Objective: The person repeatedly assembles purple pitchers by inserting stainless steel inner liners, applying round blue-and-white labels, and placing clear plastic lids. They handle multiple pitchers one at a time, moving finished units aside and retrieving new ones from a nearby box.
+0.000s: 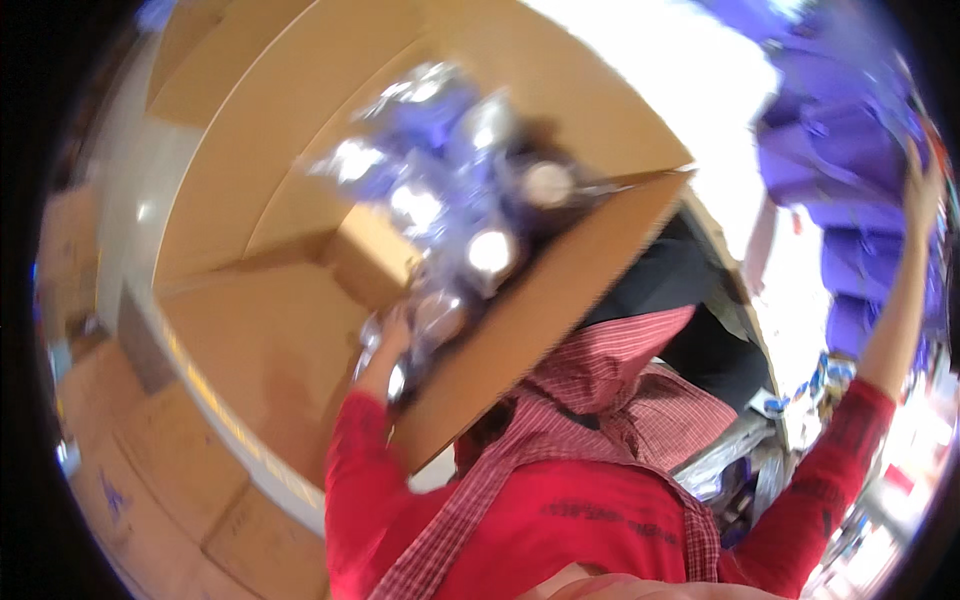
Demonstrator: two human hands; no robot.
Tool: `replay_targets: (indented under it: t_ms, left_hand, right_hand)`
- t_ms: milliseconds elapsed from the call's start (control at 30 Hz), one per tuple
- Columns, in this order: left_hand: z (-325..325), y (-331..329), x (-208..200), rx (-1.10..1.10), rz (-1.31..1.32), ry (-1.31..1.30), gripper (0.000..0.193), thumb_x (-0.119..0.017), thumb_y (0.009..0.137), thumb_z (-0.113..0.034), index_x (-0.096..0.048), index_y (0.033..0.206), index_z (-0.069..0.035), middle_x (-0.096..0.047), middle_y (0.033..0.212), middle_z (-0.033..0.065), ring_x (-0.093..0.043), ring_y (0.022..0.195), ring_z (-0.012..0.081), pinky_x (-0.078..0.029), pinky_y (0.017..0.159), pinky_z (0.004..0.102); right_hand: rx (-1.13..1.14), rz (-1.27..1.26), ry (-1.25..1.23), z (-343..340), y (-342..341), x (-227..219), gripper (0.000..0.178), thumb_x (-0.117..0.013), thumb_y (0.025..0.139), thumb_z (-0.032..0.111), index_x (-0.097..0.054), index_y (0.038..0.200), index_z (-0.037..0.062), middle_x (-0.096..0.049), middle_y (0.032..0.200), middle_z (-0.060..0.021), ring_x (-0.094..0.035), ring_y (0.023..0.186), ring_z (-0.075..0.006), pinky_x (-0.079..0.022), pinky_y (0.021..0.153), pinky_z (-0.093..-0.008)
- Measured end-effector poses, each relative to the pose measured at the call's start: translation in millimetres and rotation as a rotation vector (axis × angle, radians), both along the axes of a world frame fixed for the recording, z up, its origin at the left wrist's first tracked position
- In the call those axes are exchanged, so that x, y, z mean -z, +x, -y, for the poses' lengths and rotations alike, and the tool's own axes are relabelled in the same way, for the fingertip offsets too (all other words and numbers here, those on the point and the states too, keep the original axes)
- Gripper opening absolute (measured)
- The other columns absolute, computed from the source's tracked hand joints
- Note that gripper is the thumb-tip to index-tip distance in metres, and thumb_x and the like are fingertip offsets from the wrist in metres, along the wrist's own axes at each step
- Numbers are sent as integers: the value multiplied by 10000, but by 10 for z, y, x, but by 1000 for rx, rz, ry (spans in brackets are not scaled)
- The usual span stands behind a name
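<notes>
My left hand (396,335) reaches down into a large open cardboard box (520,340). It touches the clear-wrapped items at the near end of a group, and blur hides how its fingers close. Several items in shiny clear plastic bags (415,205), purple with round pale ends, lie together in the box. Far to the right my right hand (922,190) is stretched up along the edge of the purple pieces (840,165), its fingers appearing extended and apart. These purple pieces lie in rows on a bright white surface (700,75).
A smaller cardboard block or flap (372,255) stands inside the box. More brown cartons (170,480) are on the left, beside a pale floor (140,190). Small packets (825,380) and crumpled clear plastic (725,465) lie near my right arm.
</notes>
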State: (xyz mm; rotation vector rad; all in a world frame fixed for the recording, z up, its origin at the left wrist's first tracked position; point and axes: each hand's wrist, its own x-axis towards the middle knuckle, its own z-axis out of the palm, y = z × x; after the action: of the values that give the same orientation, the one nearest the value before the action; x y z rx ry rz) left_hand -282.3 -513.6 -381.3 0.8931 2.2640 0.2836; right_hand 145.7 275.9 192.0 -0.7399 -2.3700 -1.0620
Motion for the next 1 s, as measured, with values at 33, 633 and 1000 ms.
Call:
replay_targets:
  t_ms: [33, 633, 1000]
  left_hand:
    - [120, 32, -147, 164, -97, 50, 677, -619, 850, -257, -377, 1417, 23, -379, 1469, 237, -339, 1376, 355, -245, 1159, 448]
    - [-4528, 1921, -4024, 601, 2024, 451, 892, -581, 841, -658, -411, 1400, 16, -538, 1314, 218, -511, 1224, 306, -433, 1030, 426]
    - [-5154, 2917, -4002, 539, 776, 379, 579, -669, 883, -393, -530, 1290, -5, -583, 1163, 132, -562, 1058, 201, -444, 939, 301]
  right_hand:
    - [48, -170, -80, 162, -88, 41, 413, -575, 940, 327, -588, 1311, 147, -527, 1348, -189, -544, 1205, -332, -440, 1024, -404]
    - [-527, -1004, -1077, 3502, 341, 691, 183, -706, 847, 178, -720, 977, 50, -677, 1077, -87, -602, 1080, -218, -452, 945, -334]
    - [555, -934, -708, 3645, 3754, 3117, 360, -824, 674, 232, -687, 975, 89, -651, 1028, -57, -576, 1000, -265, -451, 866, -361]
